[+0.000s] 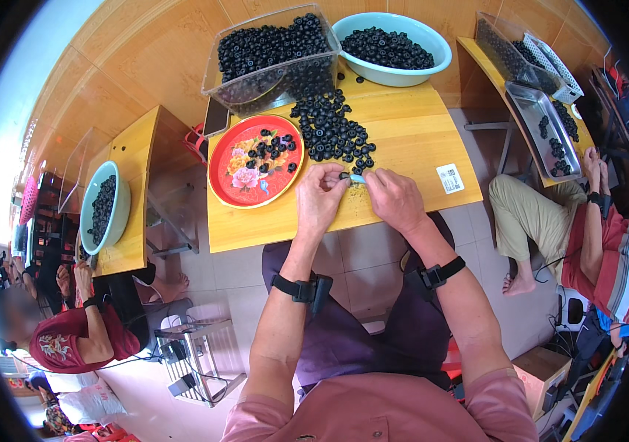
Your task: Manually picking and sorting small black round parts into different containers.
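Note:
My left hand (319, 200) pinches a small round black part (344, 175), maybe rubber, over the front of the yellow wooden table (403, 136). Closed around a thin light-blue tool (357, 178), my right hand (397, 199) presses the tool's end against that part. The tool's tip is too small to make out. Beyond my hands spreads a loose pile of similar black ring-shaped parts (329, 129). Left of the pile lies a red round tray (226, 184) with a flower print and several black parts on it. Tiny crumbs dot the wood beneath my fingers.
A clear plastic bin (255, 94) and a light-blue basin (395, 76), both full of black parts, stand at the back. A dark flat phone-like object (217, 116) lies by the bin. A white label (449, 179) is at the right. People work at tables on both sides.

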Available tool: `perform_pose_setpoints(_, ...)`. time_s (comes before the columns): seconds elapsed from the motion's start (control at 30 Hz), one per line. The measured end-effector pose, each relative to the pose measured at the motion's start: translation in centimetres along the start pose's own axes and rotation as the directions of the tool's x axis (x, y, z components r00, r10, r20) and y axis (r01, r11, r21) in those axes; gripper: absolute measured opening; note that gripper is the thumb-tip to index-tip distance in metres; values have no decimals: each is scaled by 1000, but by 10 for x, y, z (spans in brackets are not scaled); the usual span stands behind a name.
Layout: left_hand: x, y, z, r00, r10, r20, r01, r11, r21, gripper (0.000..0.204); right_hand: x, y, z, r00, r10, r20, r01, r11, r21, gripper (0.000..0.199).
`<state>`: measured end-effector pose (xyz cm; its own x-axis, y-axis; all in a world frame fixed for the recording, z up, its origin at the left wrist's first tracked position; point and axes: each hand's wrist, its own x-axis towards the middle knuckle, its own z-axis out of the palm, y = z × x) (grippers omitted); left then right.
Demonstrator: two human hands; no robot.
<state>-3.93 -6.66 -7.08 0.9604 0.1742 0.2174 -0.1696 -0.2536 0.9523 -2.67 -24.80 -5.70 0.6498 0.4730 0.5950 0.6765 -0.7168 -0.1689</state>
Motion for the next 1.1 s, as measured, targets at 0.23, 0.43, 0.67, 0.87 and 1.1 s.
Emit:
perform_pose_setpoints(0.23, 2, -8, -1, 1000, -21, 11, 22, 993, -112, 28, -1, 2, 4, 999, 52, 2, -52, 998, -20, 8)
perform_pose_setpoints(0.43, 2, -7, -5, 995, -98, -9, 92, 957, -275, 26, -4, 6, 11, 995, 101, 8, -100, 993, -56, 10)
perform_pose_setpoints(0.67, -2, 4, -14, 947, 254, -195, -241, 966, 92, 18, -4, 10, 15, 982, 187, -31, -189, 979, -74, 5)
perform_pose_setpoints(0.87, 30, 14, -70, 877, 398, -269, -167, 778, 605, 24, -1, 7, 13, 978, 202, -56, -205, 977, -56, 3)
perform_pose_setpoints(1.1, 17, 14, -21, 832, 486, 269, -555, 721, 415, 15, -3, 8, 17, 973, 222, -60, -226, 972, -61, 3)
